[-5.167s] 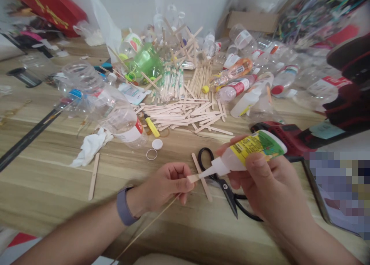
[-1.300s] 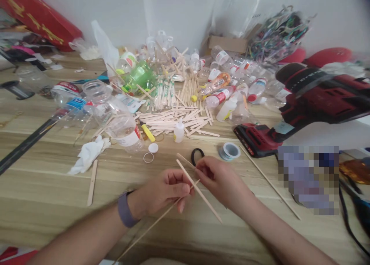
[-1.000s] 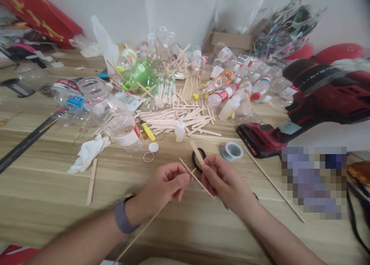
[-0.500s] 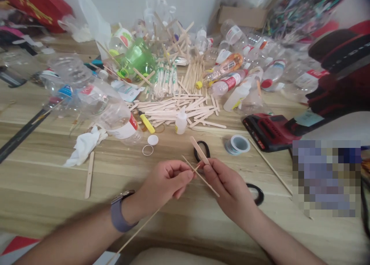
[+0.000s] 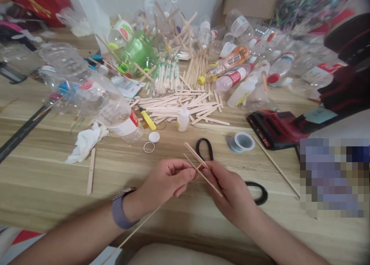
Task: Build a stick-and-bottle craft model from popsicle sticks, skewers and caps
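Note:
My left hand (image 5: 169, 180) pinches the top end of a long thin wooden skewer (image 5: 135, 229) that slants down toward the table's near edge. My right hand (image 5: 228, 190) pinches two flat wooden craft sticks (image 5: 199, 168), held crossed against the skewer's tip between both hands. Black scissors (image 5: 205, 147) lie on the table just behind my right hand, one handle loop (image 5: 258, 190) showing to its right. A small white glue bottle (image 5: 182, 118) stands upright behind them, in front of a heap of craft sticks (image 5: 176, 107).
Clear plastic bottles (image 5: 110, 111) lie at the left and back right. A red power drill (image 5: 277, 128) lies at the right, a wire spool (image 5: 241, 141) beside it. A white tissue (image 5: 85, 141), a loose stick (image 5: 91, 176), a cap (image 5: 154, 136) and a ring sit left of centre.
The glue bottle has left my right hand and stands on the table. My right hand has picked up craft sticks and brought them to the skewer tip held by my left.

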`<state>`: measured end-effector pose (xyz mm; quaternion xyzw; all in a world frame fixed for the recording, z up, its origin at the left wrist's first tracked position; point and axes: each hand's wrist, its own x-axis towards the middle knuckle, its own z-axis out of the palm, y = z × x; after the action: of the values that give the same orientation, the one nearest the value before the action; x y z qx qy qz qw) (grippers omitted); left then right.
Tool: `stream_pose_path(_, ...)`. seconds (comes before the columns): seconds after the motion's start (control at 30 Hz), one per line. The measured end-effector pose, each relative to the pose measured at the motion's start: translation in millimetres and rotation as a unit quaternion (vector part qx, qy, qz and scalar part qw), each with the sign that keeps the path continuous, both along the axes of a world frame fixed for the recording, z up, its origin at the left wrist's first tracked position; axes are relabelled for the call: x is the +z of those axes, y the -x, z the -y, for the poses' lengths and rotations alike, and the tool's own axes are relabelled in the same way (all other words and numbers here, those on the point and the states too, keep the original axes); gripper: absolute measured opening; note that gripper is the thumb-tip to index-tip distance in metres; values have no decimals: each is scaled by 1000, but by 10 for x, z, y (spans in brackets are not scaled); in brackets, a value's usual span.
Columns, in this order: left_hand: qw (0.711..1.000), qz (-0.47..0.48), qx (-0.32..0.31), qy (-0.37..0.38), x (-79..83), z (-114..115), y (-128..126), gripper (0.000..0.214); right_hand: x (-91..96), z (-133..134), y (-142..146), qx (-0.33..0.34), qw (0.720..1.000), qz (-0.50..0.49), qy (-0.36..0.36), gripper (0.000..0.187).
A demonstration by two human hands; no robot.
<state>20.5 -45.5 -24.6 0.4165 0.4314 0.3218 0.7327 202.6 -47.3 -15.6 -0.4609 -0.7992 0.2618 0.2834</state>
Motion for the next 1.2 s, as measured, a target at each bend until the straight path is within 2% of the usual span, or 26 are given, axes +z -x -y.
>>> stream_pose_path(0.2,1000,5,-2,3,17,-1,-2,27,-3,-7,-4,5,999,17,-43,16)
stream_pose_path(0.73,1000,12,0,-1,39,1,-12,23,14,-8,-16,6,998,24,-55,16)
stream_pose_path(1.2,1000,-2,-13,18,60,12,-1,27,-5,-20,-19,25,981,95,-166,27)
